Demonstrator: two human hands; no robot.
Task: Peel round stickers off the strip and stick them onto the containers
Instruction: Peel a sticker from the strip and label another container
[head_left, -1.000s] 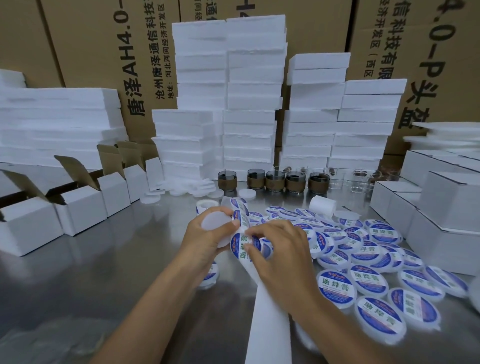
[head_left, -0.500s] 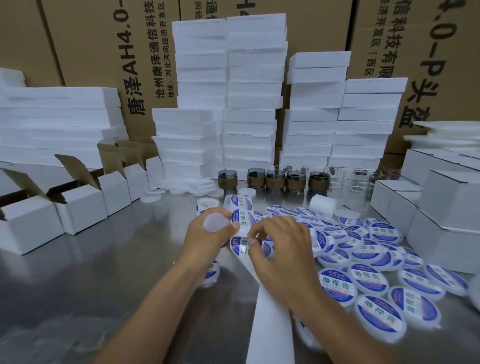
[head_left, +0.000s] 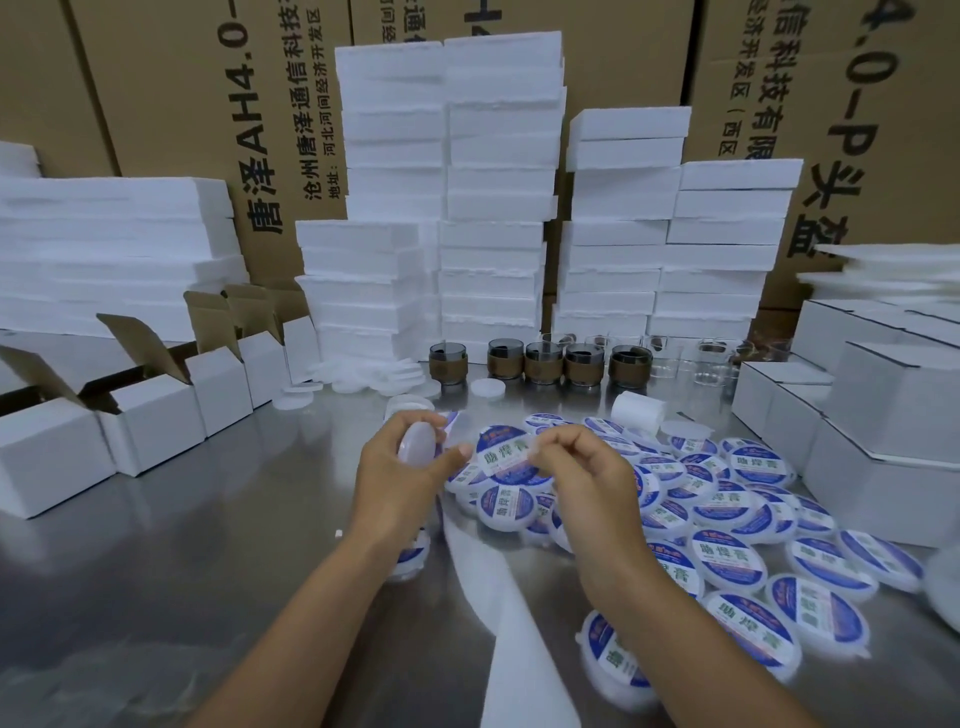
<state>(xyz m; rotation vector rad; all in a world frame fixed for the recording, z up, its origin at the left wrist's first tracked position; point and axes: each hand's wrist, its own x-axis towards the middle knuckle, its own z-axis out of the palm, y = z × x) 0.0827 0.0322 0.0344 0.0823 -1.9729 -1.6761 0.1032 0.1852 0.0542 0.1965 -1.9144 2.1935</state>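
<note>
My left hand (head_left: 400, 478) grips a plain white round container (head_left: 418, 441) tilted on edge above the steel table. My right hand (head_left: 576, 467) pinches a round blue-and-white sticker (head_left: 506, 454) by its right edge, lifted free between the two hands. The white backing strip (head_left: 511, 623) trails down toward me between my forearms. Several labelled containers (head_left: 727, 556) lie in a heap to the right, and one more labelled container (head_left: 506, 506) sits just below the held sticker.
Open white cartons (head_left: 156, 415) line the left side and closed white boxes (head_left: 883, 415) stand at the right. Foam slab stacks (head_left: 493, 208) rise at the back, with dark jars (head_left: 582, 364) and loose white lids (head_left: 374, 376) in front of them.
The sticker has come off the strip and now hangs from my right fingers. My hands moved apart and slightly up. The container in my left hand tilted further on edge.
</note>
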